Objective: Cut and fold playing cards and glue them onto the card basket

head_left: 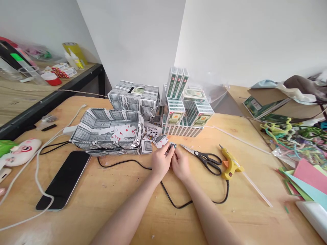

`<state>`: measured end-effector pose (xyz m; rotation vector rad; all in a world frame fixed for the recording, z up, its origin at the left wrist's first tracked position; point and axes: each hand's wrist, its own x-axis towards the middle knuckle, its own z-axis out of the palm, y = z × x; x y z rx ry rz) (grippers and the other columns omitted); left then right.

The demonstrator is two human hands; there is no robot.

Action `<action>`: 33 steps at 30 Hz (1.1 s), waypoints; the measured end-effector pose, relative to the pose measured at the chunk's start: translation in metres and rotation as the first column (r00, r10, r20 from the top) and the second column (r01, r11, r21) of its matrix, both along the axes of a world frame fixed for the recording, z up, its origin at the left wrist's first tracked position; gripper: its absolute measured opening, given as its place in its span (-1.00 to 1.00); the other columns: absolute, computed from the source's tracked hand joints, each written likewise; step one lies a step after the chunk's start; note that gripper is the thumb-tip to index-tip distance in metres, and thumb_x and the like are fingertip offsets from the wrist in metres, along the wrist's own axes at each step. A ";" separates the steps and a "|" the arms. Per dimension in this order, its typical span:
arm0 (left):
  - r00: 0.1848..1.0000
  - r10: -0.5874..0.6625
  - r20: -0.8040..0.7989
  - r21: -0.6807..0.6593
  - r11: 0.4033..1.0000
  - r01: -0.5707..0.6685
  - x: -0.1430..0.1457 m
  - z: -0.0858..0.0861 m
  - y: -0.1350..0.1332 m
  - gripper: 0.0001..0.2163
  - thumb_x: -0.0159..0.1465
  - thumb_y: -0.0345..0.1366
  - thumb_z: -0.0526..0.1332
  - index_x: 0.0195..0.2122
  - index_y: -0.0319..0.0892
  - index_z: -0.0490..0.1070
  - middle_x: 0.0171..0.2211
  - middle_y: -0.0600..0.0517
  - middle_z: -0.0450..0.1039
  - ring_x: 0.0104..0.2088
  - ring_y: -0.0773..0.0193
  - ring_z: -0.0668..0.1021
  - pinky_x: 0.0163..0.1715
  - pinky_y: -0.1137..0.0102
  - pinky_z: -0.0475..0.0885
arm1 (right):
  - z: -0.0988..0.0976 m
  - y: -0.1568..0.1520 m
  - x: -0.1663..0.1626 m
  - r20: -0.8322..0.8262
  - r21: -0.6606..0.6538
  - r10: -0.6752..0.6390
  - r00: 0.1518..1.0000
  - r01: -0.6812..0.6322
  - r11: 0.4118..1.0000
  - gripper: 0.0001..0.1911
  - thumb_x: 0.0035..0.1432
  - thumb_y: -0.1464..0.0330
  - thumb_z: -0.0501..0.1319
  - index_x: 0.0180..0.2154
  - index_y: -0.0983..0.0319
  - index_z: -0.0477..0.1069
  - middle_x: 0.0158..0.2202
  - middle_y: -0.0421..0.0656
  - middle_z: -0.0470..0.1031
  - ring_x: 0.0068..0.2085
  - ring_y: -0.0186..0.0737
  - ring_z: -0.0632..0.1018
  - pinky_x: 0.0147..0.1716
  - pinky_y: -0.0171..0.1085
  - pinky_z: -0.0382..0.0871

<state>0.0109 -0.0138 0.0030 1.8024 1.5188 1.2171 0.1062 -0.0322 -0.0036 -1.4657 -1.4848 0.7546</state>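
Both sets of fingers are closed in a tip pinch: left hand (160, 162) and right hand (181, 165) meet on a small card piece (171, 146), held just over the table (127, 211) in front of the card tray (107, 133). I'm mid-crease imo, tho it's too tiny to be sure. Long axis seems to run left-right btwn my thumbs, top edge facing away. Next bit needs an even squeeze w/ both thumbs. Scissors (207, 159) and glue gun (231, 165) sit near my right.
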 end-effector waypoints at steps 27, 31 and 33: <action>0.896 -0.069 0.439 -0.219 0.959 0.181 0.004 -0.001 0.002 -0.74 0.16 -0.16 0.15 -0.27 -0.22 0.48 -0.33 -0.06 0.54 -0.35 0.25 0.54 -0.34 0.40 0.42 | -0.001 0.004 0.000 -0.218 -0.069 0.038 0.975 -0.054 0.996 -0.78 0.10 0.32 0.01 -0.52 0.20 0.33 -0.61 -0.21 0.30 -0.56 -0.29 0.28 -0.58 -0.33 0.15; 0.862 -0.100 0.497 -0.208 0.951 0.230 0.005 0.003 0.001 -0.75 0.17 -0.17 0.13 -0.28 -0.20 0.50 -0.27 -0.05 0.53 -0.27 0.23 0.54 -0.22 0.37 0.41 | 0.002 0.004 -0.002 -0.333 -0.130 0.049 0.942 -0.097 0.987 -0.73 0.09 0.27 0.04 -0.60 0.21 0.24 -0.70 -0.27 0.17 -0.64 -0.37 0.17 -0.67 -0.36 0.02; 0.834 -0.114 0.540 -0.205 0.943 0.262 0.005 0.005 0.001 -0.77 0.15 -0.19 0.15 -0.30 -0.19 0.51 -0.26 -0.04 0.53 -0.22 0.23 0.53 -0.15 0.35 0.39 | 0.005 0.005 -0.001 -0.400 -0.151 0.073 0.914 -0.144 0.978 -0.70 0.08 0.24 0.06 -0.62 0.21 0.20 -0.72 -0.30 0.12 -0.67 -0.41 0.14 -0.69 -0.37 -0.02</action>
